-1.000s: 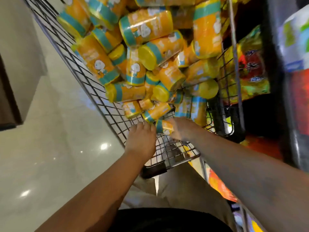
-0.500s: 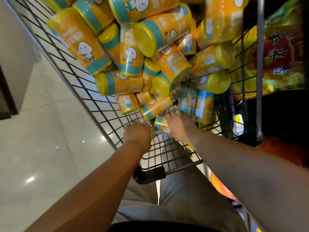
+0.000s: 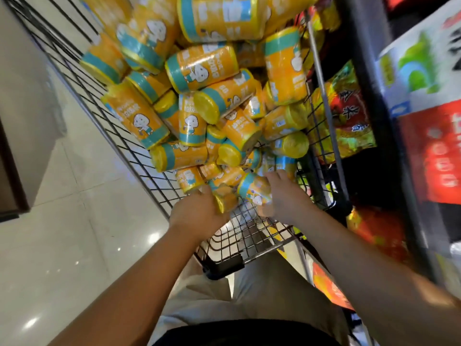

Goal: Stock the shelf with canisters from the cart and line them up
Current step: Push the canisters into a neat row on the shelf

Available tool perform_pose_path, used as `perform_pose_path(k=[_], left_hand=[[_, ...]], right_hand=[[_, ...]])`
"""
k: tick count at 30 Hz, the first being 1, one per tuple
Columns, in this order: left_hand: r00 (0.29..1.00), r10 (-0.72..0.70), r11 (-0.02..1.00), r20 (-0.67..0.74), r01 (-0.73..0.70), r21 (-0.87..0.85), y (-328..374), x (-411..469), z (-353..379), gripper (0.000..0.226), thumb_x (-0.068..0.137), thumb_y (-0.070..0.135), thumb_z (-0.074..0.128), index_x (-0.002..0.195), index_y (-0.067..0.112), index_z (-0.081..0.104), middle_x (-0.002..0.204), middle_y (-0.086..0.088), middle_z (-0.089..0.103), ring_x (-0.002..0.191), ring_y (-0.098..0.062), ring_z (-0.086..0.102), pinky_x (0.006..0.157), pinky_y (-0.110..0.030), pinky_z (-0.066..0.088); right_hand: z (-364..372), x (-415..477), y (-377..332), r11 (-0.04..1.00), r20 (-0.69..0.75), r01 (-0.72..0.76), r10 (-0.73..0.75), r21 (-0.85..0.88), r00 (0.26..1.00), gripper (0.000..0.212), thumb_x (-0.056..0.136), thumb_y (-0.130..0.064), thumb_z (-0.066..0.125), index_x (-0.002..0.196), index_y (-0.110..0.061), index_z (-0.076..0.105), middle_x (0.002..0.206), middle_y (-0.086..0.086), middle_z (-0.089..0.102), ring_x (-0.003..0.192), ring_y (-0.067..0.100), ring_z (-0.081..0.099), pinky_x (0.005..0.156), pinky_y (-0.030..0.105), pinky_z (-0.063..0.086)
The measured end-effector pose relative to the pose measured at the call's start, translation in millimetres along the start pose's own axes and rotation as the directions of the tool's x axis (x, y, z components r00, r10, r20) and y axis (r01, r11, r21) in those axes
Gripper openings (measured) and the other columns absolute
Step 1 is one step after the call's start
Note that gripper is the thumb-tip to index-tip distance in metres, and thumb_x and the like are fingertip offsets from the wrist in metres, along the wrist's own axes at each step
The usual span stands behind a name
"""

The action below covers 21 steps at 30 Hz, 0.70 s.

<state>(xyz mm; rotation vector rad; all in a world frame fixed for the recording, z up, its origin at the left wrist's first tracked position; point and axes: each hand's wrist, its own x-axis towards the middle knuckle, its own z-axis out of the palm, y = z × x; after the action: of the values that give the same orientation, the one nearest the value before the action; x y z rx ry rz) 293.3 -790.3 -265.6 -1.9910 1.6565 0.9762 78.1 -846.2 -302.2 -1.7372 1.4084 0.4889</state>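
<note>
yellow canister [image 3: 224,199] in left hand [image 3: 198,216], teal-banded canister [image 3: 254,189] in right hand [image 3: 285,199]

We are looking down on a floor [image 3: 74,245] of large, pale, glossy tiles, which is filling the left and lower left of the frame. Thin grout lines are crossing it. Small bright glints [image 3: 153,238] of light are showing on the tiles, lower centre-left. Along the left edge we are noting a pale block [image 3: 27,116], wall or counter, we cannot tell which, ending in a dark brown base [image 3: 10,178]. Down the right side a dark shelf [image 3: 369,83] is standing, its upright blurred. In it we are seeing yellow-and-red snack bags [image 3: 346,116] at mid-right, a white box with green print [image 3: 419,61] at upper right, a red pack [image 3: 439,156] below that, and orange-red bags [image 3: 374,228] lower down.
</note>
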Motion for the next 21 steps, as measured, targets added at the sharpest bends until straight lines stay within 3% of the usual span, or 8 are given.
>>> perform_pose_path(k=[3,5,8,11,13,16,18,21], left_hand=[[0.997,-0.043,0.983,-0.056,0.032,-0.181,-10,-25,-27,0.069,0.081,0.074,0.059,0.123,0.02,0.047,0.115,-0.008,0.067,0.104,-0.033,0.065,0.073,-0.036,0.048],[0.992,-0.104,0.899,-0.079,0.059,-0.435,-17,-43,-46,0.064,0.08,0.071,0.065,0.123,0.024,0.051,0.113,-0.003,0.068,0.103,-0.03,0.065,0.08,-0.037,0.052],[0.976,-0.205,0.633,-0.07,0.078,-0.77,-27,-66,-66,0.052,0.082,0.051,0.076,0.12,0.023,0.056,0.114,0.0,0.068,0.1,-0.024,0.064,0.081,-0.036,0.051],[0.97,-0.236,0.218,0.054,0.107,-0.97,-34,-89,-82,0.039,0.085,0.031,0.076,0.117,0.016,0.06,0.115,-0.009,0.071,0.09,-0.021,0.069,0.07,-0.033,0.051],[0.982,-0.158,0.036,0.103,0.11,-0.993,-38,-105,-93,0.05,0.078,0.026,0.081,0.118,0.01,0.055,0.114,-0.014,0.07,0.083,-0.023,0.069,0.064,-0.033,0.05],[0.997,0.019,-0.048,0.072,0.073,-0.996,-44,-124,-107,0.089,0.057,0.032,0.083,0.129,-0.005,0.046,0.105,-0.02,0.066,0.063,-0.02,0.064,0.053,-0.031,0.048],[0.987,0.159,-0.062,0.039,0.049,-0.997,-49,-135,-117,0.098,0.053,0.033,0.083,0.135,-0.005,0.045,0.106,-0.019,0.066,0.066,-0.019,0.064,0.054,-0.029,0.047],[0.934,0.357,0.019,-0.031,-0.04,-0.999,-53,-149,-128,0.092,0.051,0.028,0.084,0.136,0.013,0.051,0.111,-0.008,0.072,0.088,-0.019,0.069,0.067,-0.032,0.049]], right_hand=[[-12,-33,-12,0.981,-0.128,-0.023,0.049,0.192,0.991,0.08,0.076,-0.038,0.081,0.14,-0.018,0.037,0.135,0.004,0.034,0.112,0.028,0.052,0.086,0.035,0.044],[-20,-53,-28,0.938,-0.18,-0.043,0.111,0.344,0.977,0.079,0.078,-0.037,0.081,0.142,-0.019,0.039,0.131,0.002,0.037,0.11,0.025,0.051,0.089,0.036,0.045],[-28,-81,-56,0.855,-0.235,-0.002,0.144,0.518,0.961,0.071,0.076,-0.049,0.077,0.136,-0.023,0.049,0.123,0.003,0.046,0.112,0.027,0.05,0.095,0.043,0.046],[-36,-106,-82,0.738,-0.266,0.063,0.16,0.672,0.951,0.049,0.07,-0.061,0.071,0.112,-0.041,0.058,0.112,0.001,0.058,0.104,0.03,0.058,0.087,0.055,0.051],[-48,-131,-103,0.62,-0.264,0.109,0.164,0.777,0.951,0.043,0.068,-0.051,0.074,0.106,-0.043,0.055,0.112,0.0,0.062,0.098,0.022,0.064,0.079,0.044,0.056],[-57,-158,-124,0.523,-0.305,0.189,0.144,0.831,0.941,0.05,0.063,-0.038,0.073,0.108,-0.037,0.052,0.106,-0.004,0.066,0.084,0.004,0.068,0.063,0.019,0.053],[-59,-176,-142,0.535,-0.371,0.223,0.185,0.815,0.91,0.059,0.06,-0.036,0.078,0.114,-0.035,0.053,0.112,0.0,0.067,0.091,0.005,0.07,0.074,0.027,0.058],[-53,-201,-154,0.552,-0.474,0.286,0.234,0.784,0.849,0.061,0.059,-0.037,0.082,0.114,-0.04,0.055,0.122,0.004,0.063,0.103,0.02,0.067,0.09,0.049,0.057]])
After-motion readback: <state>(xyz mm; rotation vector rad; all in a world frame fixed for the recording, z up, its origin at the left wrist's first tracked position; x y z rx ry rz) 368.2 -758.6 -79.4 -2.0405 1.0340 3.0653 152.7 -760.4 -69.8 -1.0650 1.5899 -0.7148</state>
